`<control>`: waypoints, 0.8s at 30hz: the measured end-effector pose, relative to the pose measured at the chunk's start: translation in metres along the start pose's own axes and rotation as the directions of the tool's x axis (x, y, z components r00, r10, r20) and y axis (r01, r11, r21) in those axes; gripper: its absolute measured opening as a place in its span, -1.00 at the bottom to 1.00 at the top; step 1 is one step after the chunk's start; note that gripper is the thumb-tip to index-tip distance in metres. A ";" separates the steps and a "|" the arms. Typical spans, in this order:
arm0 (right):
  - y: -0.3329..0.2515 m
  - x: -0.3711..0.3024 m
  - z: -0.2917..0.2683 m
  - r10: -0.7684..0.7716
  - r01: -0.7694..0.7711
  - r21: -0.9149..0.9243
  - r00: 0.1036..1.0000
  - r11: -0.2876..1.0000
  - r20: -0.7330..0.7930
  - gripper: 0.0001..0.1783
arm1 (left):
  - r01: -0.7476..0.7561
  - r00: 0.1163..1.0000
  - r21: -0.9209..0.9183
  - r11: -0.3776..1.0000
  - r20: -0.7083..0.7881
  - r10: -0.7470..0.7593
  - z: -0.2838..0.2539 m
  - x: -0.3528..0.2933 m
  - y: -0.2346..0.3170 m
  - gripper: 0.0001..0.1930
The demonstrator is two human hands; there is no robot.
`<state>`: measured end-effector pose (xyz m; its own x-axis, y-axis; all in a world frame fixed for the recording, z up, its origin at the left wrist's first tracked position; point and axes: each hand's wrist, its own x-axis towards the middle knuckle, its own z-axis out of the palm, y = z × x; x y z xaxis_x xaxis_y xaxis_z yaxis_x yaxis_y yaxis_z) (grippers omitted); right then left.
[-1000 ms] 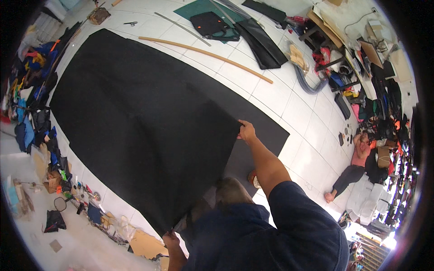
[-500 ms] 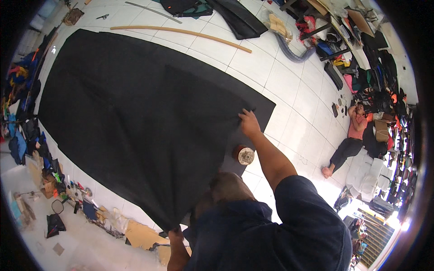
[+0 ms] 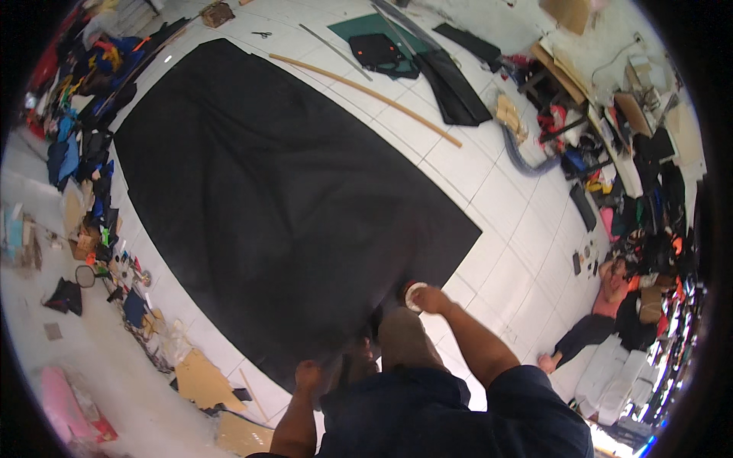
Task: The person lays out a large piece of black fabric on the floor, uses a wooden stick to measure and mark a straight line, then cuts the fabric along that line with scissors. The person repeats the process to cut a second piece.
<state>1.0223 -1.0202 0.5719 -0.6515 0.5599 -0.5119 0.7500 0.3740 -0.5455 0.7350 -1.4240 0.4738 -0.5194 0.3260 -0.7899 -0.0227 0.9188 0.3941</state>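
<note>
Near the bottom, the left hand (image 3: 308, 375), with fingers curled in over the near left part of the black sheet (image 3: 282, 206); impossible to tell whether pinched on its edge or just resting. Farther right, the right hand (image 3: 433, 300), with fingers closed on the side of the round object (image 3: 413, 295), pale on top and reddish along the side, at the sheet's near right edge. Beneath both, the sheet, spread wide and creased over the tiled floor (image 3: 508, 221).

By count: one sheet, one round object, and, beyond the far edge, one tan strip (image 3: 366, 95), one grey strip (image 3: 336, 53), one pair of scissors (image 3: 262, 34) and one green mat (image 3: 345, 30). Over at the right, one other person (image 3: 603, 301), low on the floor.

Compared with half a second ago: right hand away from the sheet and now on the round object, then untouched; the sheet less sharply gathered by the left hand, and lying farther over the near right part.
</note>
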 end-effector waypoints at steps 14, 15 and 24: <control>0.065 -0.095 -0.012 -0.065 0.059 0.032 0.967 0.998 0.246 -0.51 | 0.209 0.956 -0.507 0.836 -0.074 -0.284 0.068 -0.103 0.001 -0.71; 0.080 -0.099 -0.017 -0.113 0.102 0.057 0.967 0.993 0.229 -0.51 | 0.136 0.961 -0.390 0.911 -0.171 -0.216 0.081 -0.111 0.004 -0.70; 0.193 -0.161 -0.104 -0.178 0.516 -0.268 0.660 0.813 0.730 -0.52 | -0.307 0.851 0.290 0.907 -0.342 0.398 0.318 -0.292 0.129 -0.71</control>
<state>1.2835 -0.9614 0.6176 -0.6465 -0.2373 -0.7251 0.3043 0.7913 -0.5303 1.1554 -1.3295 0.6055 -0.7436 0.5666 -0.3551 0.3866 0.7976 0.4631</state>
